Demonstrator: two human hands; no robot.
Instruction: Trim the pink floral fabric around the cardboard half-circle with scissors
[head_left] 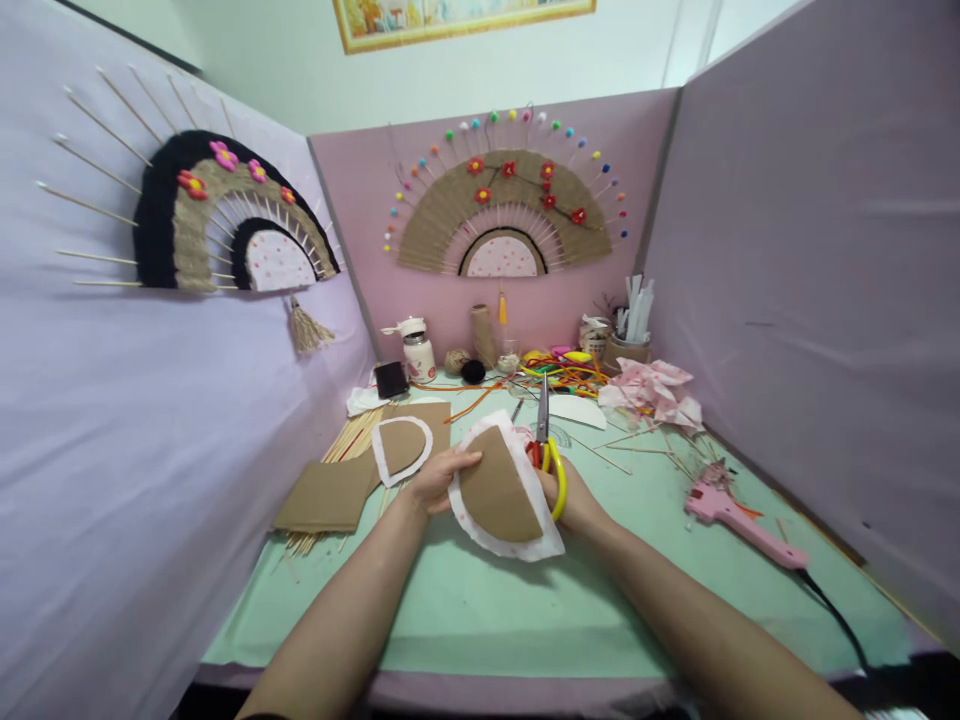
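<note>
While the left hand (439,480) pinches the left edge of a cardboard half-circle (501,492) backed with white cloth, the right hand (574,498) is closed around the yellow handles of the scissors (545,440), whose blades point away from the person, up past the half-circle's top edge. That half-circle is held just above the green mat (480,610), between the two hands. Left of the half-circle, a second cardboard half-circle (403,447) with a white rim lies on flat cardboard sheets (330,490), which rest over a bundle of thin wooden sticks (352,435). Right of the half-circle, well apart, a pink glue gun (739,520) lies on the mat. Beyond the half-circle sit crumpled pink cloth (652,392), a tangle of coloured wires (566,372), a small bottle (416,350) and a cup of white strips (628,335). Farther back, a woven fan (506,215) hangs on the pink wall, and another fan (225,215) hangs on the left wall.
</note>
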